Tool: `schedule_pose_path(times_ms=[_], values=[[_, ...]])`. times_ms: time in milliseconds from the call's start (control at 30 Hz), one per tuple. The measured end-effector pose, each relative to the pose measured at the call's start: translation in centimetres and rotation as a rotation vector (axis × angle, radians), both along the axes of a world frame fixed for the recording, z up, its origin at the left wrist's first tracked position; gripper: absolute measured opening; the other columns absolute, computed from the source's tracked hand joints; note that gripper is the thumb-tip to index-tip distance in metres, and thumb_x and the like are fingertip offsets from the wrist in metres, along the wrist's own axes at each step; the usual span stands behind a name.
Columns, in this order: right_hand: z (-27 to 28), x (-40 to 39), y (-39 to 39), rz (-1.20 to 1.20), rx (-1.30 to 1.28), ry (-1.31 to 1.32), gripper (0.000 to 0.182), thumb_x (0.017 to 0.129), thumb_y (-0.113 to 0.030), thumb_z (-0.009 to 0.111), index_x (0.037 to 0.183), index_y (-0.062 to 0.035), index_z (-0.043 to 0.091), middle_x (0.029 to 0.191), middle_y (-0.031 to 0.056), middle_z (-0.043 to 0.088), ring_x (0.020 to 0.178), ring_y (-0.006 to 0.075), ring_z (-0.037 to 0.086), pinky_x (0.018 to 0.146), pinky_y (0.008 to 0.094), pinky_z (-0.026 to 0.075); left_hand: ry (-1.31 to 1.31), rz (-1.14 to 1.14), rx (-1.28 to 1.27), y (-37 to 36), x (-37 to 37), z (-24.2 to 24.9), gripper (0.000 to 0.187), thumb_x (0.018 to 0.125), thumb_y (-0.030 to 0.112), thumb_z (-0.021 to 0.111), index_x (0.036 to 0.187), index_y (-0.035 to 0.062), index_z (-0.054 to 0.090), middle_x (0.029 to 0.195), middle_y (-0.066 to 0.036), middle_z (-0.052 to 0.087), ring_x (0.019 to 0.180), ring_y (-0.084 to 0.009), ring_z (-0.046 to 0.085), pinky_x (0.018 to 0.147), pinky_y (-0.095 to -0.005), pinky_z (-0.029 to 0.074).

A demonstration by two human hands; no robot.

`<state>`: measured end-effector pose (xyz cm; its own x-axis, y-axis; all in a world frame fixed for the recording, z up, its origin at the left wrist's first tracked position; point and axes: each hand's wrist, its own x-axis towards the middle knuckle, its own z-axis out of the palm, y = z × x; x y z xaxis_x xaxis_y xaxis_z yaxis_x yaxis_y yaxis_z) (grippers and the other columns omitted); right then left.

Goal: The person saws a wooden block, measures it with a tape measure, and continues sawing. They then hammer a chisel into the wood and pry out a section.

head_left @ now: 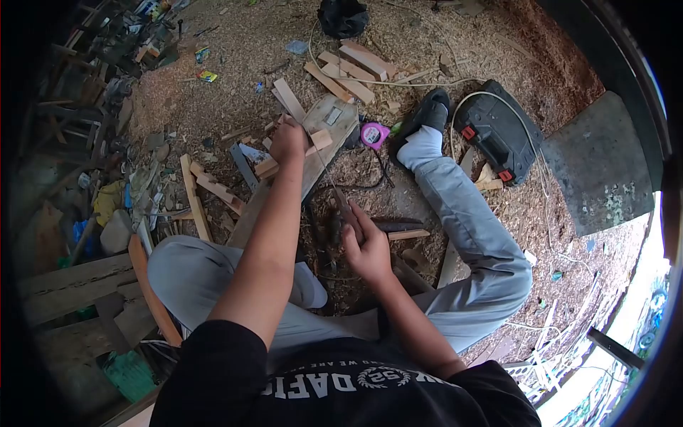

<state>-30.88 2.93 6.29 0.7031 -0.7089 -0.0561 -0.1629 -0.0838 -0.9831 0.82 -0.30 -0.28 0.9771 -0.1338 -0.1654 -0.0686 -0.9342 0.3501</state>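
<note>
My left hand [288, 139] is closed on a small wooden piece [320, 139] over a plank [331, 148]. Its fingers wrap round the wood, and one end sticks out to the right. In my right hand [366, 245] is the brown handle [343, 206] of a thin-bladed tool. The narrow blade [327, 169] runs up and left from the handle towards the wooden piece. Whether the blade touches the wood is too small to tell. A pink tape measure [373, 134] lies right of the plank.
Cut wood pieces [352, 67] lie beyond the plank, near a black bag [343, 18]. A black tool case [498, 135] stands right of my shoe [427, 117], with a pale cord [405, 84] across the shavings. More wood strips [196, 199] are at the left.
</note>
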Motion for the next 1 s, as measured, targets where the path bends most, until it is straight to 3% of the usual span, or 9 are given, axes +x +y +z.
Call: schedule_pose_path(times_ms=[33,167,333,433,567,733,867,1000], values=[[-0.2,0.9,0.0,-0.034,-0.04,-0.027,0.053,0.1,-0.021,0.063,0.149,-0.0027,0.057,0.111,0.0285,0.076,0.104,0.0436,0.075,0.089,0.0443,0.06,0.006,-0.004,0.004,0.0,0.0,0.1,0.071,0.112,0.045,0.024,0.108,0.0027,0.08,0.117,-0.025,0.077,0.111,-0.0445,0.073,0.097,-0.0568,0.056],[-0.3,2.8,-0.4,-0.025,0.001,0.03,0.053,0.099,-0.022,0.065,0.148,-0.0024,0.058,0.109,0.0297,0.074,0.102,0.0453,0.075,0.087,0.0437,0.059,0.036,-0.006,-0.007,0.0,0.3,0.2,0.07,0.112,0.045,0.025,0.109,0.002,0.08,0.119,-0.025,0.076,0.111,-0.0438,0.073,0.097,-0.0565,0.057],[-0.9,1.6,-0.3,-0.051,-0.031,-0.044,0.052,0.099,-0.022,0.065,0.147,-0.0037,0.06,0.11,0.0299,0.074,0.105,0.0447,0.074,0.089,0.0453,0.059,-0.006,-0.016,0.013,0.1,0.7,-0.7,0.07,0.112,0.047,0.027,0.111,0.0015,0.08,0.118,-0.026,0.076,0.113,-0.045,0.072,0.098,-0.0565,0.056],[-0.8,3.5,-0.8,-0.027,0.017,0.067,0.051,0.099,-0.022,0.064,0.147,-0.0049,0.061,0.112,0.0279,0.076,0.106,0.0423,0.075,0.091,0.0453,0.06,0.033,-0.001,0.012,0.0,0.8,-1.0,0.07,0.112,0.048,0.028,0.111,0.0018,0.08,0.117,-0.026,0.076,0.113,-0.0452,0.072,0.098,-0.0566,0.056],[-1.2,-0.7,1.1,-0.053,-0.036,-0.075,0.054,0.099,-0.026,0.064,0.147,-0.0021,0.06,0.107,0.032,0.074,0.1,0.0441,0.075,0.086,0.046,0.06,-0.006,-0.014,0.006,-0.1,0.5,-0.1,0.07,0.112,0.048,0.027,0.11,0.0015,0.08,0.117,-0.025,0.077,0.112,-0.0447,0.072,0.098,-0.0566,0.056],[0.4,3.1,-1.4,0.019,0.093,0.119,0.055,0.1,-0.028,0.063,0.148,-0.0013,0.058,0.098,0.0308,0.074,0.095,0.0454,0.076,0.084,0.0457,0.059,0.033,0.004,-0.001,0.1,-0.2,0.4,0.069,0.113,0.045,0.027,0.106,0.0022,0.081,0.112,-0.024,0.078,0.109,-0.0436,0.074,0.095,-0.0566,0.057],[-2.2,1.9,-0.3,-0.043,0.038,-0.055,0.055,0.101,-0.028,0.063,0.149,-0.002,0.057,0.106,0.0316,0.075,0.101,0.045,0.075,0.087,0.0453,0.059,0.013,-0.038,0.05,-0.1,-1.1,0.4,0.069,0.113,0.045,0.026,0.109,0.0021,0.08,0.113,-0.025,0.077,0.11,-0.0433,0.074,0.093,-0.0557,0.059],[-0.7,0.3,1.4,-0.056,-0.085,-0.045,0.054,0.101,-0.026,0.063,0.149,-0.0008,0.057,0.109,0.0319,0.075,0.104,0.0445,0.075,0.088,0.0452,0.059,0.004,0.006,0.01,0.1,1.2,-0.7,0.07,0.112,0.046,0.026,0.109,0.0027,0.08,0.113,-0.026,0.077,0.111,-0.0445,0.073,0.097,-0.0571,0.056]])
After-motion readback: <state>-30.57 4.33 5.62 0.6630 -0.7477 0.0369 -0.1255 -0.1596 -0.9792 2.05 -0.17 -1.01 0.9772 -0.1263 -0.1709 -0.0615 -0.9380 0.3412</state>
